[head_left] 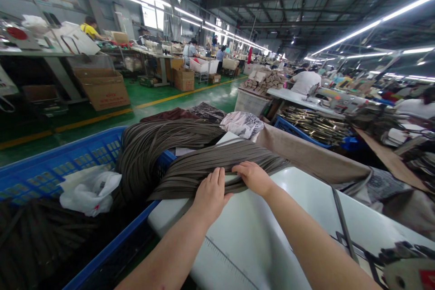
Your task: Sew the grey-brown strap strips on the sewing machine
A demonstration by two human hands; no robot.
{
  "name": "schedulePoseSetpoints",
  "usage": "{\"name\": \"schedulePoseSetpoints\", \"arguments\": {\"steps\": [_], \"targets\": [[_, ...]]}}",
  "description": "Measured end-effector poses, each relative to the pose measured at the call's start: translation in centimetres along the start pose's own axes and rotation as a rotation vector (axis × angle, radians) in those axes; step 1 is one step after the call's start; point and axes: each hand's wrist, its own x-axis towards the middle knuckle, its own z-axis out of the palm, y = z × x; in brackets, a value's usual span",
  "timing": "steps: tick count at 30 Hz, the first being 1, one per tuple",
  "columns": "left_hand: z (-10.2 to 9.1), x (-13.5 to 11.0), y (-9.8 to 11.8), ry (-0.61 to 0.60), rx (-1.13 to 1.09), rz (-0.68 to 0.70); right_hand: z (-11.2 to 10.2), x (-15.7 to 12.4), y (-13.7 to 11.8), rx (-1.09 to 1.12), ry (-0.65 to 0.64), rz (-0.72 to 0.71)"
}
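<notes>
A thick bundle of long grey-brown fabric strips lies across the white sewing table and hangs over its left end. My left hand rests on the front part of the bundle, fingers stretched out and thumb apart. Just right of it, my right hand has its fingers bent and closed on strips at the bundle's near edge. Its fingertips partly hide what they hold. A second heap of the same strips spills over the blue crate on the left.
A white plastic bag and dark strips lie in the crate. Part of a sewing machine stands at the lower right. Beige cloth edges the table's far side. Beyond are cardboard boxes, a blue basket and seated workers.
</notes>
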Motion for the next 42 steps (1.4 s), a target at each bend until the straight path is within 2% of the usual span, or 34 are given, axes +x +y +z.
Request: {"name": "schedulePoseSetpoints", "arguments": {"steps": [6,12,15,20,25,35,42], "targets": [[-0.4,0.2,-0.1,-0.07,0.02,0.076,0.7,0.3,-0.2,0.068,0.055,0.078],[-1.2,0.2,-0.1,-0.041,0.005,0.121,1.3,1.4,-0.3,0.061,0.041,0.166],[-1.4,0.2,-0.2,-0.022,-0.008,0.102,1.2,1.6,-0.4,0.049,0.024,0.186],[-0.4,0.1,-0.5,0.018,-0.026,0.052,1.0,1.5,-0.4,0.047,0.029,0.176],[0.4,-0.2,-0.6,-0.004,-0.025,0.03,0.9,1.5,-0.2,0.066,0.02,0.147],[-0.4,0.1,-0.5,-0.008,-0.02,0.073,0.1,1.3,0.0,0.118,-0.023,0.121],[-0.9,0.2,-0.1,-0.064,0.014,0.071,1.1,1.4,-0.6,0.104,0.036,0.137]]}}
